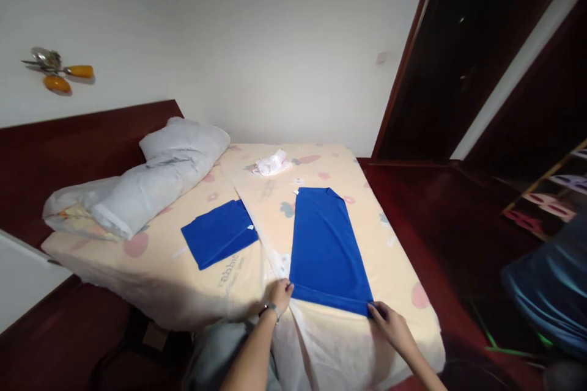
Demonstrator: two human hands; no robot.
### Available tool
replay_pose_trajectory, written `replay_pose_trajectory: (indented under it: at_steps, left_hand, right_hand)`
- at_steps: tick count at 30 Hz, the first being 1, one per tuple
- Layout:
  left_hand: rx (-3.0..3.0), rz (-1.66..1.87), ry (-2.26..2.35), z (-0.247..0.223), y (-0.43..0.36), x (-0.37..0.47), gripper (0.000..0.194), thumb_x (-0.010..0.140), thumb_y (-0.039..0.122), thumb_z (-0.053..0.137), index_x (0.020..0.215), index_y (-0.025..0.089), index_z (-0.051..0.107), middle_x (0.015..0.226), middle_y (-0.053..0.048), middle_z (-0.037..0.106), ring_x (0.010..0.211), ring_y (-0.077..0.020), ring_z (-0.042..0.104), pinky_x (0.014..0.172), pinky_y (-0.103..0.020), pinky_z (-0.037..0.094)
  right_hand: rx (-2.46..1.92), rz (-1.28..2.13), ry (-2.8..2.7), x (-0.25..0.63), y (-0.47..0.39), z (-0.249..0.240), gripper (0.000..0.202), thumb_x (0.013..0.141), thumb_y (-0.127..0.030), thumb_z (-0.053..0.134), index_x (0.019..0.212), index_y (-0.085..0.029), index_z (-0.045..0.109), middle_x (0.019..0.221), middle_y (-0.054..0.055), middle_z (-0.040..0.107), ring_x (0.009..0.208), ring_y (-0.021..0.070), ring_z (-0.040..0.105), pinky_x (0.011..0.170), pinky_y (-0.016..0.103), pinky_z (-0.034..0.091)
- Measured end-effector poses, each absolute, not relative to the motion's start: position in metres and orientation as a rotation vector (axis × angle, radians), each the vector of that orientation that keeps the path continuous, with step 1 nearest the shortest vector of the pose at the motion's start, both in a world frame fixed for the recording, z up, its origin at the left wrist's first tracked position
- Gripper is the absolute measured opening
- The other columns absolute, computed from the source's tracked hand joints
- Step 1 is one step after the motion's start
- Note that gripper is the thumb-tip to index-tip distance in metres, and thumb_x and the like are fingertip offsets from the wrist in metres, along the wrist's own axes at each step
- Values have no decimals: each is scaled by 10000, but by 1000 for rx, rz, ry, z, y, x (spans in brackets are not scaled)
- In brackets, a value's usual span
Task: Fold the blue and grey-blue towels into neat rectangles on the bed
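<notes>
On the bed lies a long piece of blue cloth [326,250], spread flat, with a small white tag at its far left corner and its far right corner turned over. My left hand [280,294], with a band on the wrist, pinches its near left corner. At the near right corner, my right hand [389,321] grips the hem between thumb and fingers. To the left is a second blue cloth [221,233], folded into a compact shape, with a white tag at its right edge. Neither hand touches it.
A grey-white quilt [172,159] is heaped against the dark wooden headboard [92,134]. A crumpled white item [271,163] lies at the bed's far side. Right of the bed are a shoe rack [545,201] and a blue draped fabric [550,284].
</notes>
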State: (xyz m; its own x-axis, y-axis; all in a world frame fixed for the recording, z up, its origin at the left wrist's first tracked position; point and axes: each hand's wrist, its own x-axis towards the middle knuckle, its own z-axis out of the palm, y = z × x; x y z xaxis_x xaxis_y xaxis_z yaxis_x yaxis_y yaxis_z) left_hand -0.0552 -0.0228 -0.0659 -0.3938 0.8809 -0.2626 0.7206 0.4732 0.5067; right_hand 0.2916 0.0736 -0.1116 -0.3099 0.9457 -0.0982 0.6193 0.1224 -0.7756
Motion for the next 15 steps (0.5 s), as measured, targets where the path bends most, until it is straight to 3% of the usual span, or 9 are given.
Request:
replay_pose_trajectory:
  at_steps: [7,15]
  left_hand:
    - [1417,362,2312,-63,-18,-47,317,1010,362,370,1104,250,651,1059,-36,740,961,-165,663,759,-237,387]
    - [1367,237,2388,-40,-23,-39,362,1011,367,339,1149,231,645,1027,-83,739,966,-209,667,812,-297,406]
  right_hand:
    - [-1556,1024,-2019,291,80,-105,448,885,-622,409,983,-255,646,999,58,758,937,273,699,834,357,503]
    - [-1593,933,-2099,292,79,-98,476,916,-628,332,1003,-245,600,924,70,754,863,267,707,773,351,499]
